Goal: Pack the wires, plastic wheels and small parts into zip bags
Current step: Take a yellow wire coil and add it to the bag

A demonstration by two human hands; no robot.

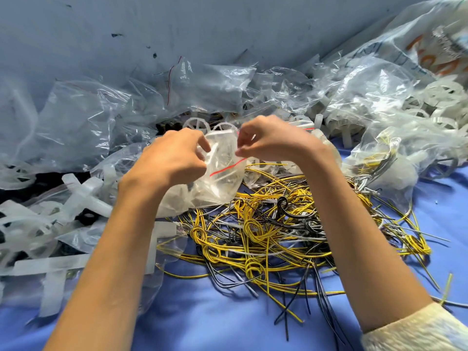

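Both grips are clamped on one thing: your left hand (177, 158) and your right hand (268, 140) each pinch the mouth of a small clear plastic zip bag with a red seal line (215, 183), with the fingers curled onto its rim from either side. The bag hangs between them, and its bottom sags onto the edge of the heap below. Pale plastic pieces show through its wall, too blurred to name. Whether you are pulling the seal apart or pressing it together cannot be told.

Just under and to the right of the bag lies a tangled heap of yellow, black and grey wires (266, 231), loose on the blue-covered desk (228, 320). Just beyond your fingers two white spoked plastic wheels (195, 124) stand up out of the clutter. On your left lie translucent white cross-shaped plastic pieces (83, 196), some loose and some apparently under film. Behind them crumpled clear bags (101, 122) are banked up along the back. On your right, clear bags holding yellow wires and white parts (379, 153) lie near a large printed sack with orange lettering (430, 46).

You look to be partway through. Some bags on the right appear to be filled, and the one in your grips already has parts in it. Most of the wire heap, the two wheels and the cross pieces still seem to be unpacked, so the larger share of the work is probably ahead of you
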